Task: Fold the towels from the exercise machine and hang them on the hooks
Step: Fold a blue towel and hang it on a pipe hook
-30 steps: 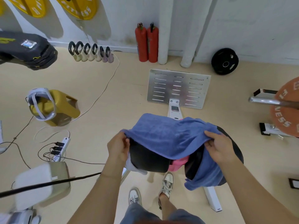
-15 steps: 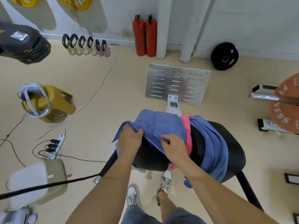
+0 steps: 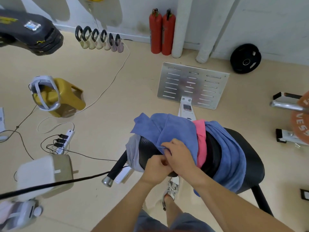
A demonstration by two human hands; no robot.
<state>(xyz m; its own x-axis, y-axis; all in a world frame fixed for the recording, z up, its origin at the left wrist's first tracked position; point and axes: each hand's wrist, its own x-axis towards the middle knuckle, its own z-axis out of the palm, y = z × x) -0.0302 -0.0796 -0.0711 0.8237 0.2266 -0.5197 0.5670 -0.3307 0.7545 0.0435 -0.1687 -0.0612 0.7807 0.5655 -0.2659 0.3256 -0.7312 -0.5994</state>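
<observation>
A gym room with a beige floor (image 3: 117, 97) and a white wall, against which stand two red fire extinguishers (image 3: 161, 30), a row of kettlebells (image 3: 98, 39) and a black weight plate (image 3: 245, 58). A slotted metal footplate (image 3: 192, 84) lies in front of the exercise machine, whose black padded seat (image 3: 252, 156) carries the towels. The blue towel (image 3: 177, 131) is draped over the pad, its left part doubled over on itself; a pink towel (image 3: 201, 141) shows as a strip just beside it, with more blue cloth hanging down the right side, and a grey towel (image 3: 133, 153) hangs off the pad's left end. Both hands are close together at the towel's near edge: the right hand (image 3: 180, 156) pinches the blue hem between curled fingers, and the left hand (image 3: 157, 167) is curled tight against it, though what it holds I cannot tell. To the left on the floor are a power strip (image 3: 65, 139) with cables and a yellow container (image 3: 68, 97)
</observation>
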